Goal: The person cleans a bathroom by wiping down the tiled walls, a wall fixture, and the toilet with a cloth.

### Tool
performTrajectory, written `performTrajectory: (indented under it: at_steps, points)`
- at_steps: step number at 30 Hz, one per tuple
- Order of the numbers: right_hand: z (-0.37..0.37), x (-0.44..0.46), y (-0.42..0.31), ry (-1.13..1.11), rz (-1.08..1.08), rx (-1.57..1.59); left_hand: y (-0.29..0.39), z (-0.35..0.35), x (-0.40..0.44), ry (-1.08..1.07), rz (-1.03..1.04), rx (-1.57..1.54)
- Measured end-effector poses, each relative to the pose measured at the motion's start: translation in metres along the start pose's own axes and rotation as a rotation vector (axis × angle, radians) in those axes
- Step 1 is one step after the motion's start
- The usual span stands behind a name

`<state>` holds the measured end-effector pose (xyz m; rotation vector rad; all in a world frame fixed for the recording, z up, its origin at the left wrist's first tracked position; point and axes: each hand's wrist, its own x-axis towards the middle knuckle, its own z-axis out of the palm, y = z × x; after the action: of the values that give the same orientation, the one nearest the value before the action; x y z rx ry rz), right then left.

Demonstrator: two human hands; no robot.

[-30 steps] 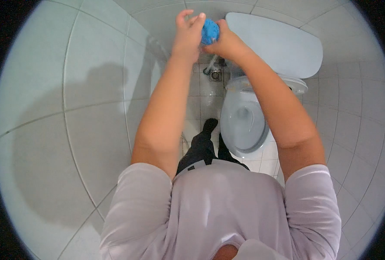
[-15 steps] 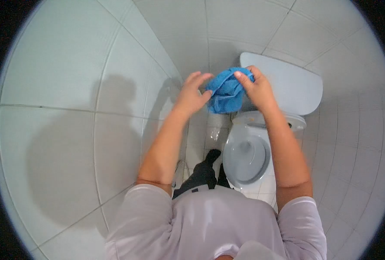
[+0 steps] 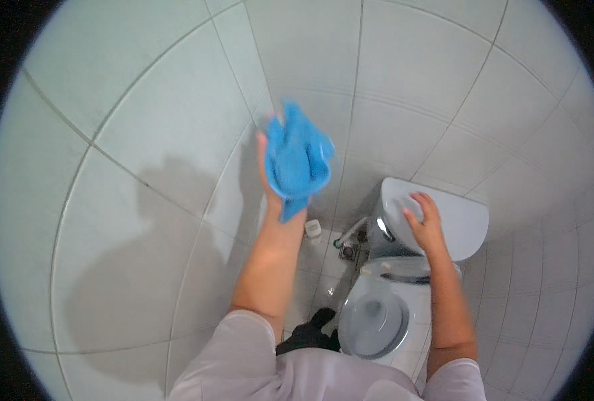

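The right hand has let go of the blue cloth.

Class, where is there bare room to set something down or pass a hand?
The tank is bare on top between the right hand and its own right end. Open air lies between the cloth and that hand. Crowded: the floor left of the tank, with container, pipe and drain.
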<state>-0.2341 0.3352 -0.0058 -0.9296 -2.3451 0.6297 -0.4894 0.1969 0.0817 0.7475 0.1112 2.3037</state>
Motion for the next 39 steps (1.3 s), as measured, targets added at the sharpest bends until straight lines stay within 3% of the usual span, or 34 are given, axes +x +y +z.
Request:
performTrajectory:
  at_steps: [2, 4, 5, 6, 8, 10, 11, 13, 16, 17, 19, 21, 22, 23, 24, 25, 26, 27, 29, 30, 32, 34, 35, 36, 37, 38, 39]
  points:
    - [-0.009, 0.0, 0.052, -0.074, 0.204, -0.252, 0.025, 0.049, 0.054, -0.3, 0.045, 0.004]
    - [-0.015, -0.003, 0.062, -0.139, 0.304, -0.335, 0.033, 0.095, 0.115, -0.103, 0.382, 0.694]
    - [-0.019, -0.004, 0.055, -0.23, 0.39, -0.403, 0.03, 0.113, 0.145, -0.113, 0.391, 0.691]
    - [-0.02, -0.004, 0.051, -0.322, 0.476, -0.467, 0.022, 0.132, 0.175, -0.142, 0.761, 1.061]
    - [-0.012, -0.003, 0.052, -0.291, 0.428, -0.457, 0.003, 0.156, 0.216, -0.167, 1.543, 1.762]
    - [-0.012, 0.013, 0.042, -0.262, 0.379, -0.451, -0.021, 0.142, 0.226, -0.098, 1.514, 1.918]
    - [-0.019, 0.027, 0.028, -0.083, 0.167, -0.446, -0.032, 0.127, 0.23, -0.021, 1.458, 2.08]
    - [-0.047, 0.062, -0.014, 0.207, -0.144, -0.442, -0.045, 0.1, 0.192, -0.182, 0.838, 2.082]
    - [-0.121, 0.126, -0.076, 0.603, -0.483, -0.512, -0.091, -0.042, 0.119, -0.357, 0.739, 2.426]
    - [-0.143, 0.144, -0.093, 0.668, -0.527, -0.6, -0.073, -0.05, 0.096, -0.519, 0.102, 2.378]
    - [-0.177, 0.174, -0.119, 0.744, -0.575, -0.692, -0.043, -0.054, 0.089, -0.586, -0.066, 2.351]
    - [-0.203, 0.199, -0.132, 0.774, -0.577, -0.831, -0.016, -0.037, 0.128, -0.487, 0.213, 2.268]
    - [-0.211, 0.207, -0.13, 0.785, -0.582, -0.842, -0.004, -0.007, 0.154, -0.324, 0.578, 2.342]
    - [-0.218, 0.215, -0.123, 0.797, -0.578, -0.887, 0.013, 0.06, 0.174, -0.08, 0.333, 2.021]
    - [-0.222, 0.222, -0.119, 0.808, -0.573, -0.93, 0.02, 0.085, 0.213, -0.105, 1.02, 2.039]
    - [-0.222, 0.227, -0.115, 0.822, -0.572, -0.937, 0.029, 0.127, 0.246, -0.055, 1.408, 2.065]
    - [-0.218, 0.234, -0.107, 0.861, -0.609, -0.919, 0.013, 0.199, 0.276, 0.16, 1.305, 2.068]
    - [-0.214, 0.235, -0.105, 0.892, -0.647, -0.904, -0.01, 0.219, 0.287, 0.157, 1.432, 1.982]
    - [-0.214, 0.237, -0.103, 0.889, -0.638, -0.931, -0.069, 0.235, 0.275, -0.214, 1.45, 2.094]
    - [-0.215, 0.236, -0.101, 0.885, -0.619, -0.96, -0.1, 0.227, 0.252, -0.554, 1.434, 2.045]
    - [-0.219, 0.236, -0.086, 0.862, -0.664, -0.959, -0.128, 0.18, 0.223, -1.058, 1.122, 1.831]
    - [-0.222, 0.232, -0.076, 0.847, -0.708, -0.965, -0.081, 0.137, 0.212, -1.177, 0.754, 2.126]
    - [-0.224, 0.232, -0.071, 0.822, -0.715, -0.968, -0.046, 0.127, 0.216, -1.152, 0.513, 2.15]
    - [-0.228, 0.23, -0.066, 0.802, -0.718, -0.968, -0.01, 0.14, 0.22, -0.951, 0.384, 2.276]
    - [-0.228, 0.227, -0.068, 0.794, -0.702, -0.95, 0.015, 0.145, 0.239, -0.648, 0.536, 2.131]
    - [-0.228, 0.225, -0.068, 0.802, -0.675, -0.959, 0.034, 0.163, 0.26, -0.385, 0.947, 2.022]
    - [-0.229, 0.225, -0.07, 0.806, -0.692, -0.93, 0.033, 0.185, 0.282, -0.101, 1.156, 2.09]
